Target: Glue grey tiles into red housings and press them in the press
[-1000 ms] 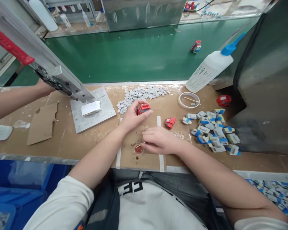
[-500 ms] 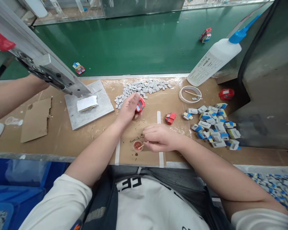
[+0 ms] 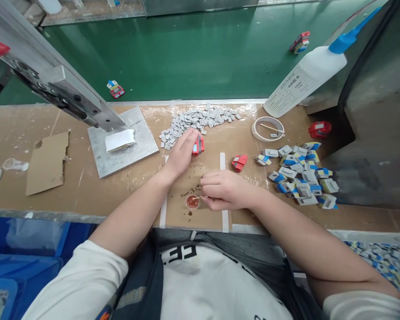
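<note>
My left hand point(image 3: 181, 153) is closed around a small red plastic part point(image 3: 198, 145), held on its side just below a heap of small grey pieces point(image 3: 196, 122). My right hand point(image 3: 225, 190) is closed in a pinch on a thin stick whose tip reaches into a small round cup of reddish-brown glue point(image 3: 192, 202) near the bench's front edge. Another red part point(image 3: 239, 162) lies on the brown bench top between my hands and a pile of blue, white and grey parts point(image 3: 300, 173).
A white squeeze bottle with a blue nozzle point(image 3: 310, 78) leans at the back right beside a tape roll point(image 3: 268, 129). A metal press arm point(image 3: 53, 84) hangs over a grey plate point(image 3: 123, 146) at left. Behind runs a green conveyor point(image 3: 193, 58). A dark machine housing point(image 3: 380, 115) blocks the right.
My left hand has turned the red part over onto its side and lowered it a little. The co-worker's arm at the far left has left the view. My right hand stays at the glue cup.
</note>
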Demonstrator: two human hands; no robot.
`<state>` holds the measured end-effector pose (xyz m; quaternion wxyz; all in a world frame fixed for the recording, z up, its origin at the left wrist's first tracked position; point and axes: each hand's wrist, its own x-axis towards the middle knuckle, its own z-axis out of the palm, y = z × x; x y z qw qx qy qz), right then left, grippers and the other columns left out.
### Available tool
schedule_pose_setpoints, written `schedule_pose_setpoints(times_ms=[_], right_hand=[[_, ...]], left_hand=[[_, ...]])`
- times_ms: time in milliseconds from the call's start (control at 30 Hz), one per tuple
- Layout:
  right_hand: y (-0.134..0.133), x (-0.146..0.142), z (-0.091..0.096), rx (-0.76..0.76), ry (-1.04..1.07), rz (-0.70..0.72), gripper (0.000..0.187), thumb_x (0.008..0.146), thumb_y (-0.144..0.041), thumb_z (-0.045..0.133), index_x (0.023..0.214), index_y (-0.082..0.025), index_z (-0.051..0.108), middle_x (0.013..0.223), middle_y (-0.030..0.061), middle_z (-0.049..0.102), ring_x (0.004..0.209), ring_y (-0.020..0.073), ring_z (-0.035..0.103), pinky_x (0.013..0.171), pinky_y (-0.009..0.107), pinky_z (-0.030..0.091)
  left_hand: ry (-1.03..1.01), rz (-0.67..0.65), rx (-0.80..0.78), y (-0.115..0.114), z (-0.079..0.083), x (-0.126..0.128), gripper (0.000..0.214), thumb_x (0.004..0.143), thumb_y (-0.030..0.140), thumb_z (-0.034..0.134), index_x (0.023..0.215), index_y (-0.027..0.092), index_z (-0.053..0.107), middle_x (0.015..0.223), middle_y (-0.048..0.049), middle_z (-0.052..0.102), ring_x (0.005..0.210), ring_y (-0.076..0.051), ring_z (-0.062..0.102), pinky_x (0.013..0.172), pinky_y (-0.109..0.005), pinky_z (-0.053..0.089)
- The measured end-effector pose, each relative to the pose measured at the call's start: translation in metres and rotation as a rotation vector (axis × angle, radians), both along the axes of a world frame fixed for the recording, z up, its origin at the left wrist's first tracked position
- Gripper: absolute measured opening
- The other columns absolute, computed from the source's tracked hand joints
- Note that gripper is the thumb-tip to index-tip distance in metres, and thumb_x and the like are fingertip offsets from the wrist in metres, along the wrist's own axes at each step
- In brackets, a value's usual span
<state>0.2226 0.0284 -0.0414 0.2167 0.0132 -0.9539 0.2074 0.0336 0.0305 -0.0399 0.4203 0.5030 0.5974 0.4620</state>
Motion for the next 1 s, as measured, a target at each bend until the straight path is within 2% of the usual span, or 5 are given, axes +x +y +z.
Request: schedule_pose_setpoints(times_ms=[333,600,700,833,1000], right_hand=[[0.0,0.0,0.0,-0.135,0.063,0.023,0.034,0.099,-0.012,0.052,0.074,-0.027,0.034,0.067,-0.0034,0.042,0.065,0.0171,0.043,0.064,0.03,0.031],[0.002,0.003,0.006,-0.367,0.092,0.083,0.036,0.097,-0.012,0.054,0.072,-0.028,0.032,0.064,-0.0047,0.04,0.061,0.0156,0.043,0.062,0.029,0.034],[0.009,0.01,0.004,-0.404,0.264,-0.042,0.035,0.1,-0.016,0.052,0.072,-0.028,0.034,0.062,-0.0039,0.041,0.057,0.0153,0.042,0.06,0.03,0.035],[0.018,0.019,0.002,-0.416,0.51,-0.41,0.035,0.103,-0.023,0.051,0.07,-0.026,0.038,0.062,-0.0027,0.04,0.056,0.0143,0.041,0.057,0.03,0.032],[0.023,0.02,0.001,-0.372,0.506,-0.697,0.034,0.098,-0.022,0.056,0.068,-0.024,0.04,0.062,-0.0032,0.041,0.056,0.0125,0.038,0.057,0.03,0.03]], left_hand=[[0.038,-0.047,0.02,-0.001,-0.007,0.0,0.061,0.106,0.075,0.032,0.089,0.023,0.059,0.076,-0.0013,0.054,0.074,-0.017,0.057,0.074,-0.032,0.05],[0.094,-0.131,0.002,-0.003,0.002,-0.001,0.053,0.109,0.063,0.033,0.087,0.023,0.059,0.077,-0.0019,0.059,0.076,-0.019,0.055,0.077,-0.032,0.046],[0.099,-0.167,-0.026,-0.001,0.003,-0.003,0.05,0.109,0.057,0.034,0.09,0.022,0.065,0.079,-0.0023,0.064,0.078,-0.02,0.059,0.079,-0.032,0.048],[0.178,-0.207,-0.043,-0.002,0.005,-0.003,0.046,0.108,0.047,0.034,0.086,0.022,0.066,0.08,-0.0015,0.067,0.077,-0.019,0.06,0.076,-0.032,0.046],[0.3,-0.248,-0.044,-0.004,0.004,-0.002,0.044,0.106,0.05,0.034,0.085,0.023,0.062,0.08,-0.0009,0.068,0.076,-0.02,0.058,0.074,-0.033,0.043]])
